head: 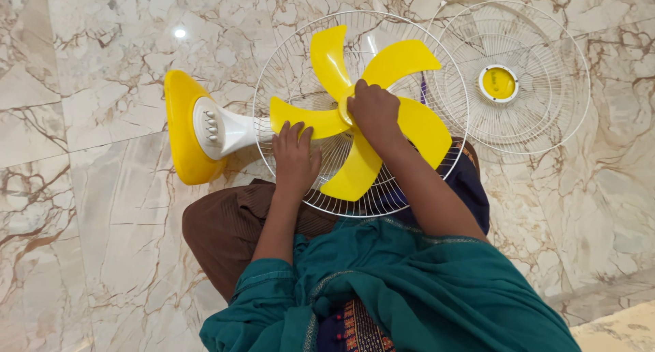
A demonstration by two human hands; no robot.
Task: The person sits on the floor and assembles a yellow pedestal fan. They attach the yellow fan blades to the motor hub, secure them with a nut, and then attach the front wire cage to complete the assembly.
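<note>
**One head-worn view, looking straight down**

There is a single camera, worn on the person's head, and it faces almost vertically down onto the marble floor (102, 243). The person's own teal sleeves and lap fill the lower edge of the frame, so the view starts at the body and reaches outward. It sits close: the arms run up from the bottom into the middle of the picture, where the left hand (295, 157) and right hand (373, 112) lie on the yellow fan blade (416, 123). The far edge of the frame takes in the loose front grille (546, 106) at upper right. No second view is present, so nothing is shared.
</note>
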